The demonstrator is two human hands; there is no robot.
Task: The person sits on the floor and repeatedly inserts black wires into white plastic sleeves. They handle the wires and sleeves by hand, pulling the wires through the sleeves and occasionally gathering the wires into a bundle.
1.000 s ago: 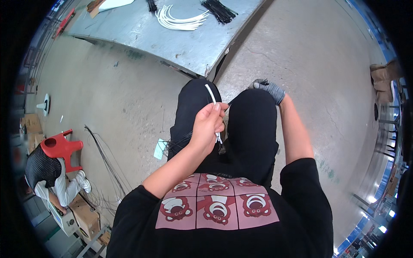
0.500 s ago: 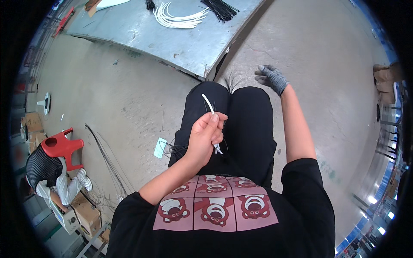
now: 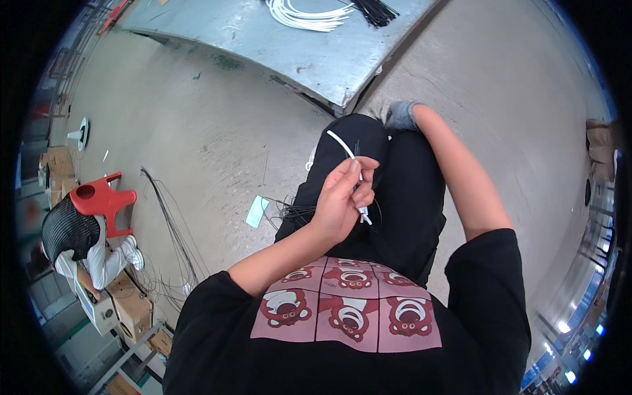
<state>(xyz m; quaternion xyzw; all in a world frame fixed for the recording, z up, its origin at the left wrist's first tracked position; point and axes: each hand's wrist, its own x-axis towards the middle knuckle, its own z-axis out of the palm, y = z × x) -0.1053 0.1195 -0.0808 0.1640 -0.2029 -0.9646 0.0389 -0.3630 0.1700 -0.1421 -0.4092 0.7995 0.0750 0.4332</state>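
My bare left hand (image 3: 340,201) is above my lap, its fingers closed around several thin white tubes (image 3: 342,144). One tube sticks up past the fingertips, and the other ends show below the hand. Fine dark strands stand beside the upright tube. My right hand (image 3: 400,116), in a grey glove, is at the far side of my knees; its fingers are blurred and partly hidden. A tangle of thin black wires (image 3: 294,212) lies at the left side of my lap.
A metal-topped table (image 3: 303,62) ahead bears curved white tubes (image 3: 303,18) and a black wire bundle (image 3: 376,12). A light blue sheet (image 3: 257,211) and long dark wires (image 3: 172,220) are on the floor. At left, a person (image 3: 74,230) is beside a red stool (image 3: 108,201) and cardboard boxes (image 3: 128,306).
My right hand has moved left and inward, from beyond my right knee to the knees' far edge. My left hand still holds the white tubes. The whole view has shifted somewhat.
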